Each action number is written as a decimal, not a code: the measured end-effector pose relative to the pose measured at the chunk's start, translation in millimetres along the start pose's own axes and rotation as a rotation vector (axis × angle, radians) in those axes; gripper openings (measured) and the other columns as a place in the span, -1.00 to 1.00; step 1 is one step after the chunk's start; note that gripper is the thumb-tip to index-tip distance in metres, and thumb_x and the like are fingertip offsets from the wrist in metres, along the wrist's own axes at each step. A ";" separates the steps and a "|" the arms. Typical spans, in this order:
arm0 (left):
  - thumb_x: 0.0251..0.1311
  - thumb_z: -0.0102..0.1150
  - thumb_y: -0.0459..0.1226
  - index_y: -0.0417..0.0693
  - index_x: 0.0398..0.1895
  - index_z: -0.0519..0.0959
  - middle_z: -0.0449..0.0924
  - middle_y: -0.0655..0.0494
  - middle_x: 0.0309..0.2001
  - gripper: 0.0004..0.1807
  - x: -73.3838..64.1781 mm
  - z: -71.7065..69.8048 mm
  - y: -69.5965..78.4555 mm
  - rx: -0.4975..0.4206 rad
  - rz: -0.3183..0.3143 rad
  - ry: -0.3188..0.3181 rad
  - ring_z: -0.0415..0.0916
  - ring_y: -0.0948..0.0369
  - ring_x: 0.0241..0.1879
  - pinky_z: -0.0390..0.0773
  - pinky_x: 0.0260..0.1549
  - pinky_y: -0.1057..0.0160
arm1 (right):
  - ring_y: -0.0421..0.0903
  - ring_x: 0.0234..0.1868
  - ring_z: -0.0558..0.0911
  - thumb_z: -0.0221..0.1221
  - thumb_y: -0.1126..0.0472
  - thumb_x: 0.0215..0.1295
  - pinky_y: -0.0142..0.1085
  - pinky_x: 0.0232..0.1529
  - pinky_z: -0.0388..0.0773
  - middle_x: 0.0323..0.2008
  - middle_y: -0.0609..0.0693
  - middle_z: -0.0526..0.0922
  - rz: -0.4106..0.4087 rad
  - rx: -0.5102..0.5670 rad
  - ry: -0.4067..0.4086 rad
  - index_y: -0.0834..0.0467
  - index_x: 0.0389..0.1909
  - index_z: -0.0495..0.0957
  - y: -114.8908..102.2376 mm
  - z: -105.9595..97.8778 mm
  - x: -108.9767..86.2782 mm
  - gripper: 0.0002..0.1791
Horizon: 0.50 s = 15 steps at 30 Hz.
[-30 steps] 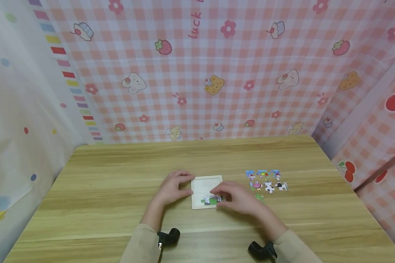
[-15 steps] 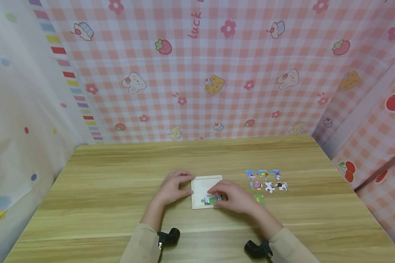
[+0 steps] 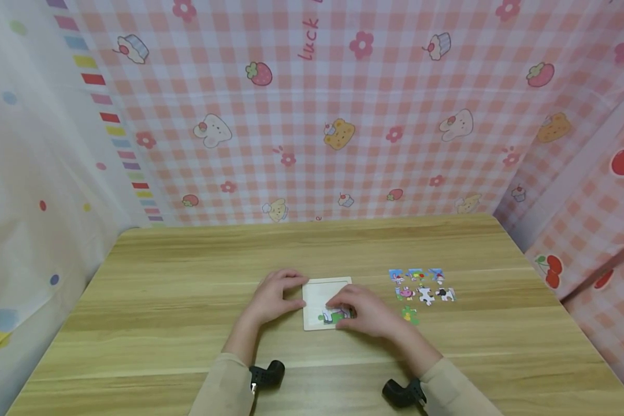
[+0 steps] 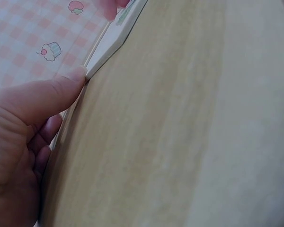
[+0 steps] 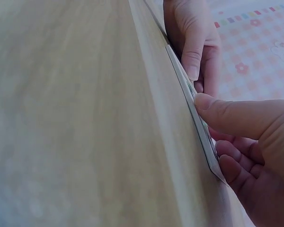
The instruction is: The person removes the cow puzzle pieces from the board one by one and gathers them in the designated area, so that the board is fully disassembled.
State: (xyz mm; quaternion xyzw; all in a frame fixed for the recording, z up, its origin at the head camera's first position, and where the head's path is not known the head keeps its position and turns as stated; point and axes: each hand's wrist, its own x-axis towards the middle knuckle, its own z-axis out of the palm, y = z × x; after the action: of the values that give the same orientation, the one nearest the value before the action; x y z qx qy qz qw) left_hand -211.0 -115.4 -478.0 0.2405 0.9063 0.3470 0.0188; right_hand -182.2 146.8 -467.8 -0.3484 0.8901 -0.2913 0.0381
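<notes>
A small square wooden puzzle tray with a raised pale rim lies mid-table. Joined white and green jigsaw pieces sit along the near part of its inside. My left hand steadies the tray's left side, its thumb and extended forefinger touching the rim. Over the tray's right side, my right hand has its thumb and curled fingers around a puzzle piece, which they largely cover. In the right wrist view, the right thumb reaches over the near edge of the tray.
Several loose puzzle pieces lie in rows to the right of the tray, with a green one nearest the right hand. A patterned cloth hangs behind the wooden table. Black wrist cameras stick out from the sleeves.
My right hand has shifted slightly left over the tray, uncovering more of the loose green piece beside it. The left hand, the tray and the loose pieces keep their places.
</notes>
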 end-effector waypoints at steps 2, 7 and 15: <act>0.11 0.45 -0.20 -0.04 0.19 0.62 0.50 0.00 0.21 -0.48 0.1 0.1 -0.1 0.000 0.003 0.000 0.31 -0.06 0.28 0.20 0.30 -0.16 | -0.18 -0.07 0.54 0.44 0.17 0.13 -0.18 0.03 0.51 -0.09 -0.13 0.64 0.005 0.000 -0.006 0.07 -0.01 0.67 -0.9 -0.3 0.2 -0.63; 0.11 0.45 -0.21 -0.05 0.19 0.62 0.50 -0.01 0.21 -0.47 0.5 0.2 -0.7 -0.001 0.009 0.003 0.31 -0.07 0.28 0.20 0.31 -0.16 | -0.17 -0.06 0.54 0.44 0.17 0.13 -0.17 0.04 0.51 -0.10 -0.12 0.64 0.016 0.002 -0.010 0.08 -0.02 0.67 -3.0 -0.7 -0.2 -0.64; 0.11 0.45 -0.21 -0.04 0.18 0.62 0.50 0.00 0.21 -0.48 0.6 0.3 -0.9 -0.002 0.004 0.003 0.31 -0.06 0.28 0.21 0.30 -0.16 | -0.17 -0.09 0.52 0.44 0.16 0.12 -0.18 0.00 0.49 -0.11 -0.14 0.63 0.046 0.002 -0.005 0.05 -0.03 0.68 -2.3 2.3 -0.5 -0.64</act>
State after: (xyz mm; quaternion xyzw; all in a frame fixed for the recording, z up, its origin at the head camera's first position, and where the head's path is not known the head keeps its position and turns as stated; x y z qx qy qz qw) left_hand -211.9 -115.5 -478.8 0.2419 0.9054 0.3485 0.0171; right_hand -179.8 144.7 -468.5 -0.3286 0.8975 -0.2903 0.0471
